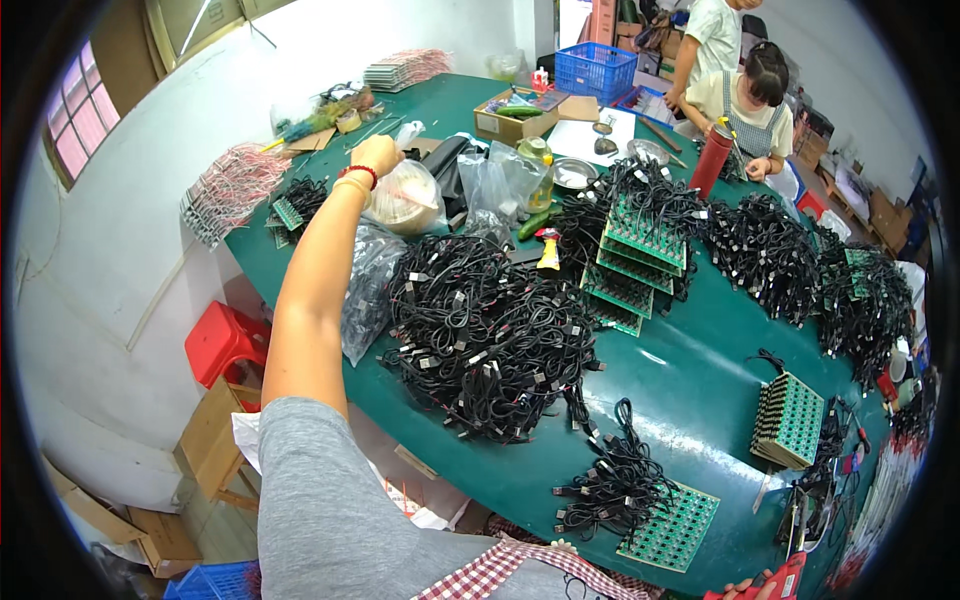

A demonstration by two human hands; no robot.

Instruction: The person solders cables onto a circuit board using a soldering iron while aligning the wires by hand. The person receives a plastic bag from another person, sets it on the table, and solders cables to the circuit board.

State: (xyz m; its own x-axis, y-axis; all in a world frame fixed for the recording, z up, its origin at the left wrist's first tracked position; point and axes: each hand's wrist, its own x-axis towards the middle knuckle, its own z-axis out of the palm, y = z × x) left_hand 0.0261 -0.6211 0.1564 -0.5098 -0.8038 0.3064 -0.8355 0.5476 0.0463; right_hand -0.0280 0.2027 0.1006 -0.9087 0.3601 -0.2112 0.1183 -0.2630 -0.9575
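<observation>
My left hand (pixel 375 155) reaches far out over the left end of the green table (pixel 690 375), a red band on its wrist. It grips the gathered top of a clear plastic bag (pixel 405 200) with something pale and round inside. Crumpled clear bags (pixel 495 180) and a dark bag (pixel 365 285) lie around it. Only the fingers of my right hand (pixel 745 588) show at the bottom edge, curled on a red tool (pixel 785 578). A big heap of black cables (pixel 490 335) lies between the two hands.
Stacks of green circuit boards (pixel 640 255) and more cable heaps (pixel 770 250) cover the table's middle and right. Two people (pixel 745 95) work at the far end near a blue basket (pixel 595 70), a cardboard box (pixel 510 118) and a red bottle (pixel 710 160). A red stool (pixel 225 340) stands at the left.
</observation>
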